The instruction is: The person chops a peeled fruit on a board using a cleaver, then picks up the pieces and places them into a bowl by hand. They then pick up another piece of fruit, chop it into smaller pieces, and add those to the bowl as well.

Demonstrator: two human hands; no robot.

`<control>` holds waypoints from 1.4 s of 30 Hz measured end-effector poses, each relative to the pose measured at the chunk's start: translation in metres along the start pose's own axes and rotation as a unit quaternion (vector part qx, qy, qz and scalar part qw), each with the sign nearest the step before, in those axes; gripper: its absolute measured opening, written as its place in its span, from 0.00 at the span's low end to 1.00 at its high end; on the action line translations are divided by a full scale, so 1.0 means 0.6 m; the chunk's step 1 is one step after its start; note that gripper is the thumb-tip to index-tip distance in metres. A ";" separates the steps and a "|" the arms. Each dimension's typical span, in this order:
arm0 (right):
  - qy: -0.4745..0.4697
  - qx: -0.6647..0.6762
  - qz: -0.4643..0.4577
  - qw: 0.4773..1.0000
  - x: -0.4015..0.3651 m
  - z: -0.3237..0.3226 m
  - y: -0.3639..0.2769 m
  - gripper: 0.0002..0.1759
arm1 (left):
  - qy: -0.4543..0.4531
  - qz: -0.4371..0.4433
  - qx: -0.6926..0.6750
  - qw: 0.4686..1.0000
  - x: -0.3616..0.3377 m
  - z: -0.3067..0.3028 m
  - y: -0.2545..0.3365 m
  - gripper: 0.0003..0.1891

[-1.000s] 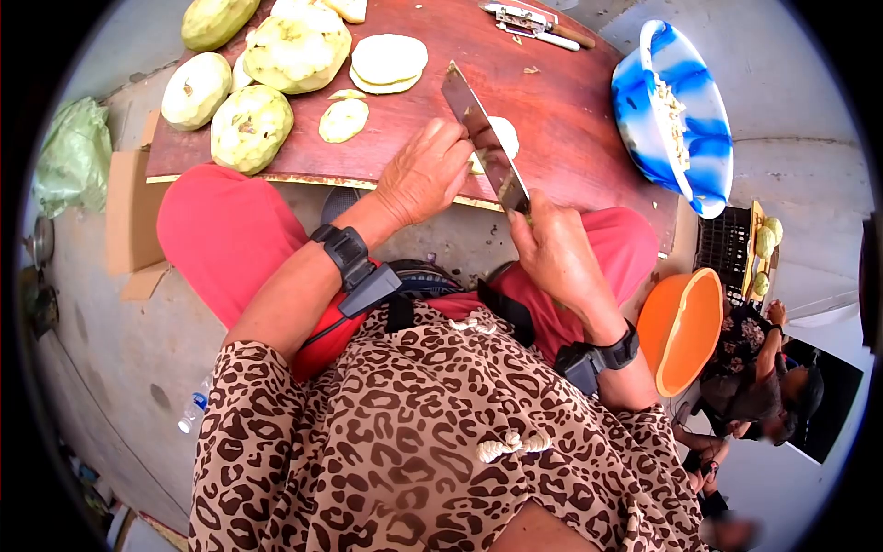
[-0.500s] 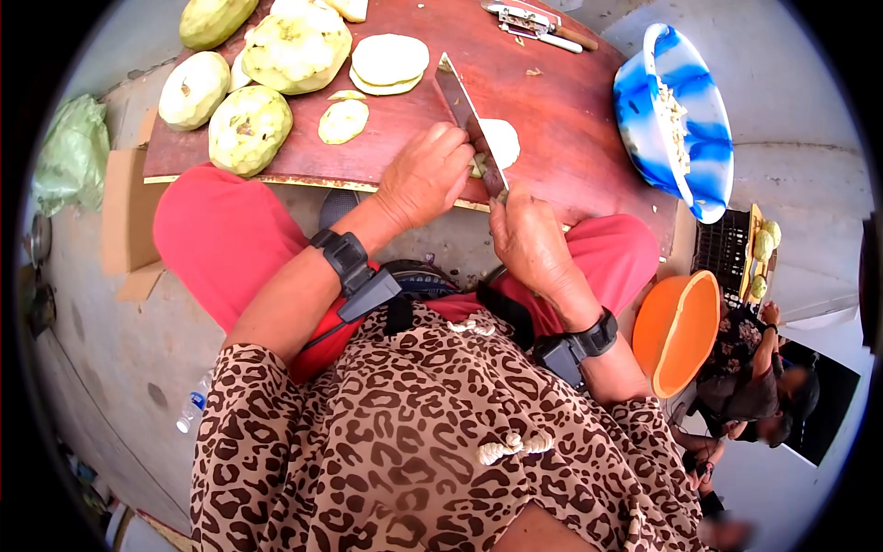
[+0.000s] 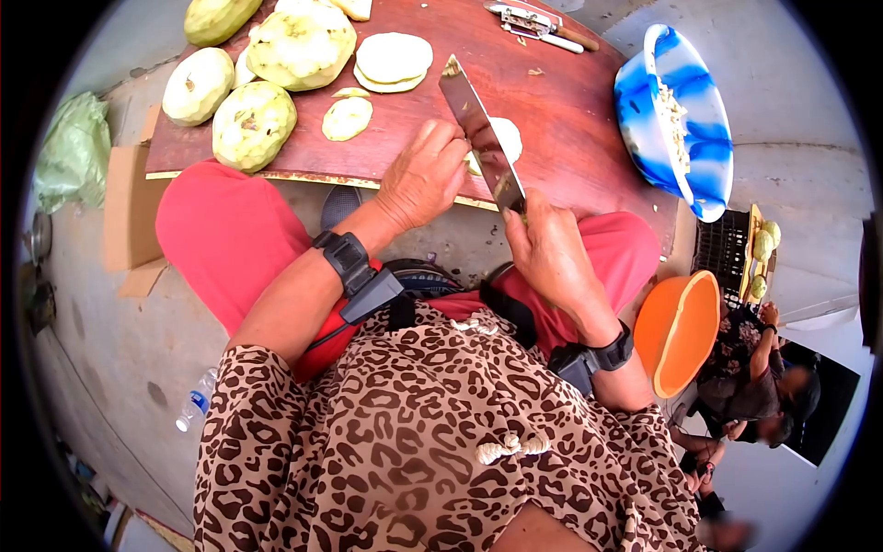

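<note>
My right hand (image 3: pixel 552 247) is wrapped around the handle of a wide-bladed kitchen knife (image 3: pixel 480 129), its blade pointing up and away to the left. On the blade's other side, my left hand (image 3: pixel 423 175) has curled fingers against a pale piece of peeled fruit or vegetable (image 3: pixel 473 164) at the table's near edge, mostly hidden by fingers and blade. A round white slice (image 3: pixel 507 138) shows behind the blade. To the left lie a small slice (image 3: pixel 348 119), two stacked larger slices (image 3: pixel 394 60) and several peeled pale-green fruits or vegetables (image 3: pixel 254 127).
The red table (image 3: pixel 570 120) also carries a peeler and a knife (image 3: pixel 543 26) at its far side. A blue-and-white basin (image 3: pixel 635 110) with pale shreds stands at right. Below it is an orange basin (image 3: pixel 676 336). A co-worker (image 3: pixel 750 368) sits beyond, near a black crate (image 3: pixel 720 247).
My right hand has shifted right, and the knife has moved slightly right with its broad face showing more. My left hand has stayed nearly in place.
</note>
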State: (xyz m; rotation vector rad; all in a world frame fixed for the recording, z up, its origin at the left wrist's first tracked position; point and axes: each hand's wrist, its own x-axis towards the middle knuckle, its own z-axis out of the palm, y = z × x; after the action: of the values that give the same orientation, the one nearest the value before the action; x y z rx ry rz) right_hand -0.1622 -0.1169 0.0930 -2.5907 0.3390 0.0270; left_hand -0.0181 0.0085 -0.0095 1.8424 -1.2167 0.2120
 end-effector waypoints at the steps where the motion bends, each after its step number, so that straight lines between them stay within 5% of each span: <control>1: -0.014 0.001 0.008 1.000 -0.001 -0.002 0.000 0.11 | 0.001 0.007 0.003 1.000 0.000 -0.001 0.000 0.13; 13: -0.052 -0.016 0.011 0.998 0.006 -0.005 -0.015 0.12 | -0.010 0.001 0.009 1.000 -0.003 0.001 -0.007 0.13; 25: 0.045 0.069 -0.022 0.996 0.018 0.046 0.027 0.11 | -0.049 0.006 -0.023 0.999 0.006 -0.015 -0.016 0.15; 34: 0.136 0.158 0.035 0.977 -0.023 -0.002 0.059 0.09 | -0.137 0.032 0.080 0.987 0.047 -0.043 -0.021 0.38; 37: 0.141 0.173 0.066 0.973 -0.036 -0.007 0.079 0.08 | -0.227 0.046 0.089 0.969 0.071 -0.041 -0.013 0.46; 42: 0.149 0.194 0.092 0.965 -0.048 0.000 0.089 0.08 | -0.295 0.127 0.098 0.942 0.102 -0.025 -0.016 0.47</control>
State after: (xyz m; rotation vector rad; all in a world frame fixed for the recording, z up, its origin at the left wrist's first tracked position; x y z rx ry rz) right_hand -0.2030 -0.1545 0.0692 -2.1661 0.6255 -0.3340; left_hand 0.0255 -0.0191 0.0284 1.9867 -1.9106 -0.0968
